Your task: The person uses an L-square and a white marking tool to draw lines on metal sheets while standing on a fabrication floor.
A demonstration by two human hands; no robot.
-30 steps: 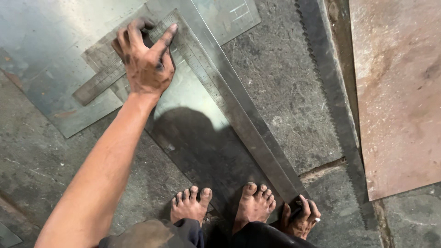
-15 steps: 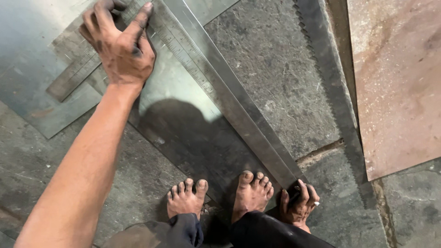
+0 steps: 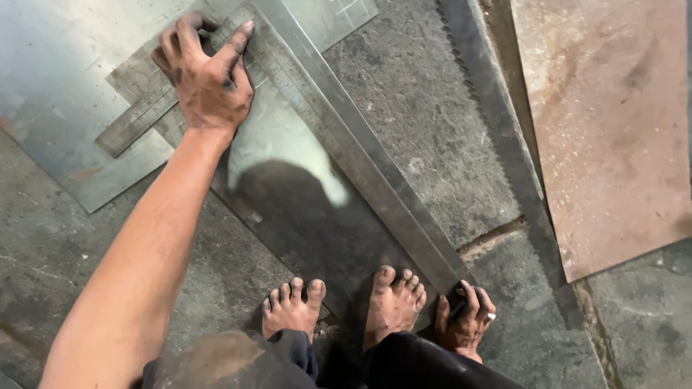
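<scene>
Head view, looking straight down. Person squats barefoot on a grey stone floor [image 3: 425, 137]; both feet [image 3: 346, 306] rest on the near edge of a thin metal sheet [image 3: 288, 144] lying flat on the floor.

Left hand [image 3: 209, 79]: palm down, fingers spread apart and pressing on a steel square [image 3: 144, 108] that lies flat on the sheet. Index finger reaches out to the long straightedge [image 3: 360, 151], its tip touching it. The square's short graduated arm runs out from under the palm toward the wrist's left side. Hand is not closed around anything; it pins the square by pressure only.

Right hand [image 3: 465, 320]: low beside the right foot, fingers curled over the near end of the straightedge, holding it down against the sheet. Whether the thumb closes underneath cannot be told.

Straightedge: long flat steel strip, runs diagonally from the right hand up to just beyond the left hand's fingertips, lying on the sheet along its right edge.

To the right of the right hand, well apart from it: a long toothed saw blade [image 3: 497, 137] flat on the floor, and beyond it a rusty brown plate [image 3: 605, 122]. A second small sheet piece [image 3: 331, 16] lies beyond the left hand.
</scene>
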